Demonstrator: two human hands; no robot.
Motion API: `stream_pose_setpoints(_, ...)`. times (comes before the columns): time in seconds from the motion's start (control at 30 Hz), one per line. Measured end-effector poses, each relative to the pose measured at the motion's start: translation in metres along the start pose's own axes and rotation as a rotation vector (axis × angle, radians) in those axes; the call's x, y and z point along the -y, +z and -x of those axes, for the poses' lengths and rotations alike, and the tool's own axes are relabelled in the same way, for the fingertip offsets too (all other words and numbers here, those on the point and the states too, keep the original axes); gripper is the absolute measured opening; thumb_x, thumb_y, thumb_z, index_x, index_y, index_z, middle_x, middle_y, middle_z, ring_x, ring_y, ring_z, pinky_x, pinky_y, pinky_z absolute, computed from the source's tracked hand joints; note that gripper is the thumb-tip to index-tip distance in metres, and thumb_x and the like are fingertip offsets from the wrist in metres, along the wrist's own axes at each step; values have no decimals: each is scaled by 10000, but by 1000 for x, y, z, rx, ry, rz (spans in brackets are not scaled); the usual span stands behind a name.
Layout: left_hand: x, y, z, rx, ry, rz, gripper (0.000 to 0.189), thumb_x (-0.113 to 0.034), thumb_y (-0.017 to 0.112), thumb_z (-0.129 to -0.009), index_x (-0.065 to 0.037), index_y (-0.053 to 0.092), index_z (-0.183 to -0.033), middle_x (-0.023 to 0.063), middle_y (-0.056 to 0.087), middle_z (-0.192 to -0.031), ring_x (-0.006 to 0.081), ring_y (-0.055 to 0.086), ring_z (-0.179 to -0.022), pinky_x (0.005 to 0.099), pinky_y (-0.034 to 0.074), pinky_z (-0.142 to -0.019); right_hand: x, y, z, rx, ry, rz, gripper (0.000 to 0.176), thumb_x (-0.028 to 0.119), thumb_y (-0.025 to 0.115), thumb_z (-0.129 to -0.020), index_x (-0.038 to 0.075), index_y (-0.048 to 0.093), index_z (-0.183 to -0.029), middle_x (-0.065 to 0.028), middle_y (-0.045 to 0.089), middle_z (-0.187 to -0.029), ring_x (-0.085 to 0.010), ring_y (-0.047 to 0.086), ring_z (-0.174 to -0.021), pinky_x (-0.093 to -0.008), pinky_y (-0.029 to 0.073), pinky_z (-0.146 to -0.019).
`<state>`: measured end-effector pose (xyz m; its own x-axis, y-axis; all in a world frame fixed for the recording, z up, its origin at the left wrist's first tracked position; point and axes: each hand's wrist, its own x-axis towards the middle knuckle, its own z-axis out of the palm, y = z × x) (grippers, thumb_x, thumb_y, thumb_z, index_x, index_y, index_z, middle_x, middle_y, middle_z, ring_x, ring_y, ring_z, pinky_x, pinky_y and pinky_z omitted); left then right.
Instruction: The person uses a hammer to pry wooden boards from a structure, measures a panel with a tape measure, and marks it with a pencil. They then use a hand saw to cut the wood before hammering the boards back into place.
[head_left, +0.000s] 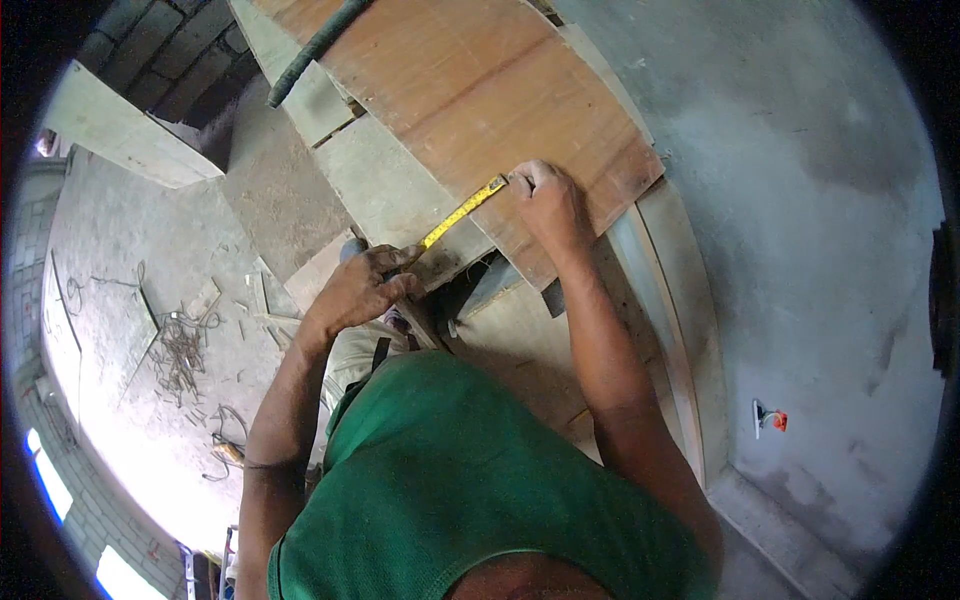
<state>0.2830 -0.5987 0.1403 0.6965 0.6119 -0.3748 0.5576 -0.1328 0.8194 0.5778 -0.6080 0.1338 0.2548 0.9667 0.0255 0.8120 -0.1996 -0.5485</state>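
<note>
A yellow tape measure blade (pixel 462 214) stretches between my two hands, slanting across the gap from the pale board to the brown plywood sheet (pixel 500 100). My left hand (pixel 368 285) is closed around the tape's case end, the case mostly hidden under the fingers. At the blade's far end, the fingers of my right hand (pixel 551 205) are pinched together over the plywood, right at the tip of the tape. A pale board (pixel 390 170) lies under the plywood's left edge. Below the blade, a dark opening (pixel 465 285) shows between the boards.
A dark rod-like bar (pixel 318 52) lies across the boards at the top. Tangled wire and scraps (pixel 182 355) litter the floor on the left. A pale panel (pixel 130 125) stands near the block wall. To the right is a grey plastered wall (pixel 810 250) with an orange-and-white fitting (pixel 770 419).
</note>
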Motion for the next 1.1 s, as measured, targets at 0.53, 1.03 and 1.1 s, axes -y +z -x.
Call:
stream_pose_setpoints(0.53,5,2,-1,-34,21,9,426,-301,608,-911,-106,608,-1290,192,647,-1057,329,642,-952,378,488,-847,-4,7,2,-49,-48,20,124,152,627,-865,40,647,-912,-158,681,-906,-357,652,-866,-435,516,-756)
stream_pose_setpoints(1.03,23,-28,19,-343,-337,540,430,-199,633,-909,-70,584,-1317,58,636,-1086,168,593,-922,330,489,-843,3,6,1,-12,-25,104,136,181,635,-856,45,641,-856,-164,676,-862,-378,646,-820,-464,507,-707)
stream_pose_setpoints(1.1,69,-10,3,-494,-157,388,519,-199,648,-892,-60,502,-1370,72,614,-1059,153,577,-835,322,495,-783,0,11,0,-21,-25,99,142,183,637,-851,41,638,-853,-170,675,-853,-383,645,-811,-468,506,-702)
